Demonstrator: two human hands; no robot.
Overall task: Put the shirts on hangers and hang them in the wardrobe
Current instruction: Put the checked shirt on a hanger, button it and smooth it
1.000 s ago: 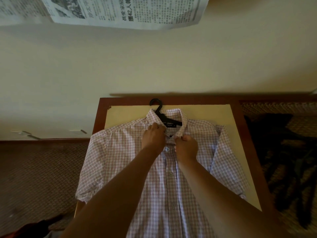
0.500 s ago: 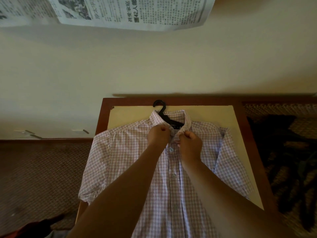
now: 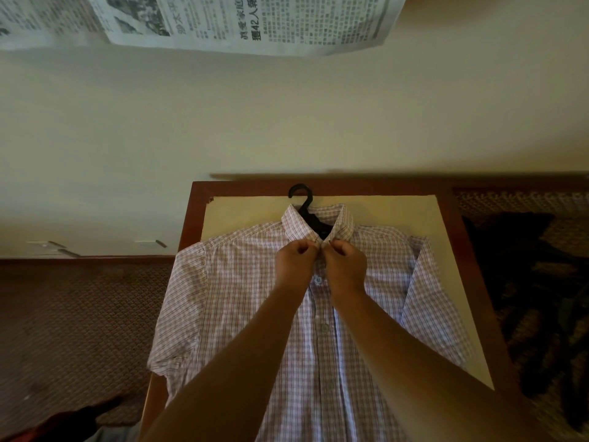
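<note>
**Hands close in at the collar**

Both hands have moved up the placket since a second ago and now meet just under the collar. The left hand [image 3: 294, 261] and right hand [image 3: 345, 261] each pinch the checked shirt [image 3: 236, 301] there, knuckles nearly touching. The black hanger [image 3: 302, 204] pokes out just beyond them. The shirt lies flat on the table [image 3: 446, 250]. Far beyond the hands, a newspaper [image 3: 242, 23] shows "42人".

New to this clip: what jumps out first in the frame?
A checked shirt lies flat on a wooden table at centre, a black hanger poking from its collar. The left hand and right hand pinch the collar front together. A newspaper sheet hangs on the wall above.
</note>
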